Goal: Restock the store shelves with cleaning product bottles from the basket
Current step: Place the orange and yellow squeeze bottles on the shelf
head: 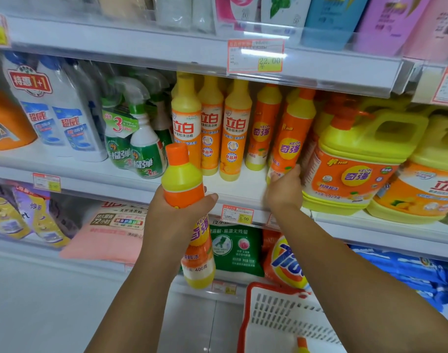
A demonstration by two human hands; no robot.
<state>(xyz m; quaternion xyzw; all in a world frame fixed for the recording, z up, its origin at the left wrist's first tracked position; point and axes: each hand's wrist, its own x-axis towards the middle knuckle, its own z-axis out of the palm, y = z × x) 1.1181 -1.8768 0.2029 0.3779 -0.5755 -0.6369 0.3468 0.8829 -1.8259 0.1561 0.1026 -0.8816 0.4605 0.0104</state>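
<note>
My left hand (177, 215) grips an orange and yellow detergent bottle (183, 174) round its middle, upright, in front of the middle shelf (233, 189). My right hand (285, 188) holds the base of a like bottle (291, 138) that stands tilted on that shelf, next to another of its kind (263, 128). The white basket with a red rim (281, 317) sits low at the right, and the orange cap of one more bottle (302, 345) pokes up inside it.
Orange dish-soap bottles (210, 123) and green spray bottles (138, 138) stand left of the gap. Large yellow jugs (355, 159) crowd the right. Price tags (236, 214) line the shelf edge. Detergent bags (236, 250) fill the lower shelf.
</note>
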